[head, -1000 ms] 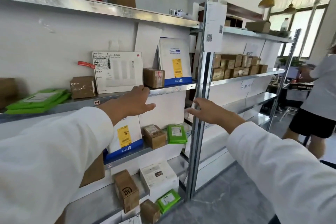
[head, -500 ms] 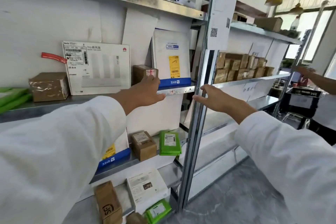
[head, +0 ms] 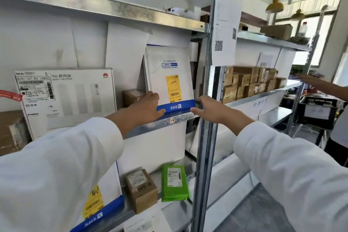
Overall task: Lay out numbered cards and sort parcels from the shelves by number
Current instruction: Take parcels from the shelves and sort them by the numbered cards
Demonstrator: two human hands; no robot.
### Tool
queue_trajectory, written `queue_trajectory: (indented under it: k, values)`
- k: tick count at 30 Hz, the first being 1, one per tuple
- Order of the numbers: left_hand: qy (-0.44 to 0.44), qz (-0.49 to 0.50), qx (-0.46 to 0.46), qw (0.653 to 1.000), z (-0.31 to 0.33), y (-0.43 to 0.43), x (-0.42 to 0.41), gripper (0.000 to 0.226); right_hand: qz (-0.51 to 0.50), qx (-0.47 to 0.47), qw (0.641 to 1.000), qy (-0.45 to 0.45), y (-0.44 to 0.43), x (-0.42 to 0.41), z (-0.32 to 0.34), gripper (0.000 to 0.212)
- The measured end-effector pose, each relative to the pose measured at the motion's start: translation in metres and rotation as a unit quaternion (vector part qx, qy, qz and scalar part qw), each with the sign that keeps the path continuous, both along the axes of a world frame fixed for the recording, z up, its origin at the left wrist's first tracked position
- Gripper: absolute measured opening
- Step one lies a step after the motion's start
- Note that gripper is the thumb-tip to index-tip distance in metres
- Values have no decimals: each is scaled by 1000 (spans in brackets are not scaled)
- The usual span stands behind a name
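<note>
The envelope [head: 169,73] leans on the back wall of the middle shelf [head: 169,121], between a small brown box [head: 131,96] and the steel post [head: 209,118], so I take it by its lower corners. My left hand [head: 145,108] clasps the left one, thumb across the blue band. My right hand [head: 211,109] touches the right one, but I cannot tell whether it grips. Half a second ago both hung short.

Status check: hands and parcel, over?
Left hand and right hand at lower corners of white envelope with blue band, grip unclear. Stands on metal shelf. Small brown box close beside.
</note>
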State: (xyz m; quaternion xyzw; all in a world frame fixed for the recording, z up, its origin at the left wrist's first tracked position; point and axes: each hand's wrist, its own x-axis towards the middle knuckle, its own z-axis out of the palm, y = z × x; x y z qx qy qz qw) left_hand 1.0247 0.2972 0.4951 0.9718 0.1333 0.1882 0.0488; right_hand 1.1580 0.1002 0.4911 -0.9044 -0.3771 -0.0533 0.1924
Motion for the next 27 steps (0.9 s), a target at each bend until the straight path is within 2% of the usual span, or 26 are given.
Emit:
queue_trajectory:
  k: [13, 16, 20, 25, 27]
  values:
    - [-12, 62, -18, 998, 7, 27, 107, 61, 46, 23, 998, 23, 51, 121, 2, 65]
    - [-45, 90, -28, 994, 11, 34, 128, 56, 57, 23, 998, 28, 68, 153, 6, 69]
    - [-150, 140, -25, 978, 12, 44, 143, 42, 79, 37, 995, 47, 89, 192, 9, 71]
    - [-193, 235, -28, 952, 13, 58, 159, 47, 86, 77, 987, 115, 120, 228, -6, 85]
    - [-208, 247, -73, 943, 13, 61, 166, 50, 81, 107, 979, 153, 130, 234, -11, 91]
